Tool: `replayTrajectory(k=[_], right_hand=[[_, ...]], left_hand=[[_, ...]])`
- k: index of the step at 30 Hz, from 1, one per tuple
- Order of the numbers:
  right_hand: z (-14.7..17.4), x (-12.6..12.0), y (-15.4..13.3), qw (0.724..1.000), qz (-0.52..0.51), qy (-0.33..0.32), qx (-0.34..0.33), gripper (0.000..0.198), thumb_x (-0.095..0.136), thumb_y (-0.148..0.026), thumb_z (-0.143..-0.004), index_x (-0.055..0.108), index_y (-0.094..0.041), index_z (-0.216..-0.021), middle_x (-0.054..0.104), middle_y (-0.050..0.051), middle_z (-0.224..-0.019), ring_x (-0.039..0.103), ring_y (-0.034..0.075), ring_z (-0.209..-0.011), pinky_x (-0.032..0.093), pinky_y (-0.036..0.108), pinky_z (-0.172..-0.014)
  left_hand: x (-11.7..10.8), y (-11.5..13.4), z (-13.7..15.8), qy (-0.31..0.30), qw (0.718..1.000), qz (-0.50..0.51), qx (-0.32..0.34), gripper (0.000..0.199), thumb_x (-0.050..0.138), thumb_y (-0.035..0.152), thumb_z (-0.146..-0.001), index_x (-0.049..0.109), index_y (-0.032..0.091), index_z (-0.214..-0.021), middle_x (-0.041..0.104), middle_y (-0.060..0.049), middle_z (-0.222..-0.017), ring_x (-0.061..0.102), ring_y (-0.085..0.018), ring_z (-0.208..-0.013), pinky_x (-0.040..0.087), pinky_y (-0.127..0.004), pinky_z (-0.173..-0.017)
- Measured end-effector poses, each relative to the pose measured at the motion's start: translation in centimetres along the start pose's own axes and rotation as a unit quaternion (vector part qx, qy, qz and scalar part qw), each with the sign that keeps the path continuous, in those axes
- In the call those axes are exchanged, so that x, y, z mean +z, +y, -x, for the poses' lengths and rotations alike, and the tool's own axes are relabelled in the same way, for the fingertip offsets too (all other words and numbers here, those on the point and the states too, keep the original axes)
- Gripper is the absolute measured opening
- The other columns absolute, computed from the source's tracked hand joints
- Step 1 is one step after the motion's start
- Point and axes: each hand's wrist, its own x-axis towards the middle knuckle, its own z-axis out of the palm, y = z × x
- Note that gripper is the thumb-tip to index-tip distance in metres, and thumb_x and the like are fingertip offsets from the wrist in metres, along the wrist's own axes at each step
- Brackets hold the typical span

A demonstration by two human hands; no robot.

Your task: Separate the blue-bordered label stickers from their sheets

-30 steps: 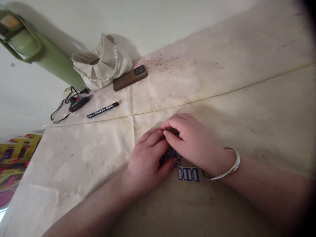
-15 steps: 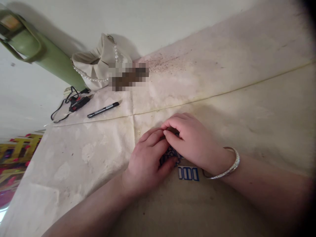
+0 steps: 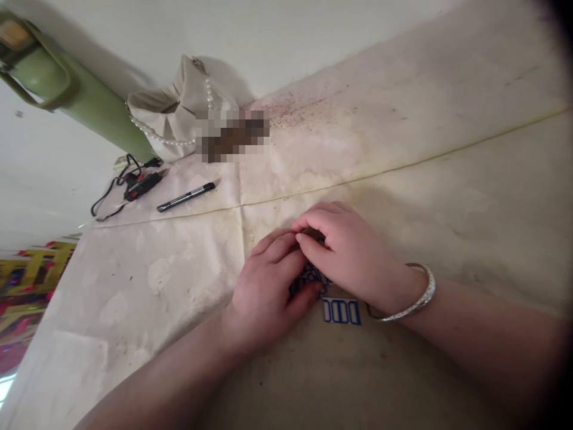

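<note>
Well past the left hand [image 3: 266, 289], a pen label [image 3: 197, 192] is illegible.

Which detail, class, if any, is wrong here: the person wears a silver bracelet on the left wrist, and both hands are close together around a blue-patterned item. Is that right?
Not quite: the head view shows the silver bracelet on the right wrist. Both hands, left hand and right hand, are close together around a blue-patterned item.
</note>
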Motion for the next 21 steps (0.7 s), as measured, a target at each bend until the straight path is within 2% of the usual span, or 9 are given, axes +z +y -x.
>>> replayTrajectory(k=[21], right_hand=[[0.0, -0.11, 0.05, 1.0, 0.008, -0.006, 0.002, 0.015, 0.052, -0.014, -0.082, 0.066, -0.019, -0.085, 0.066, 0.004, -0.087, 0.056, 0.02, -0.089, 0.044, 0.035, -0.083]], left_hand=[[0.19, -0.14, -0.06, 0.0, 1.0, -0.004, 0.001, 0.032, 0.062, 0.027, -0.077, 0.062, 0.016, -0.108, 0.058, -0.011, -0.12, 0.046, -0.026, -0.121, 0.038, -0.042, -0.103]])
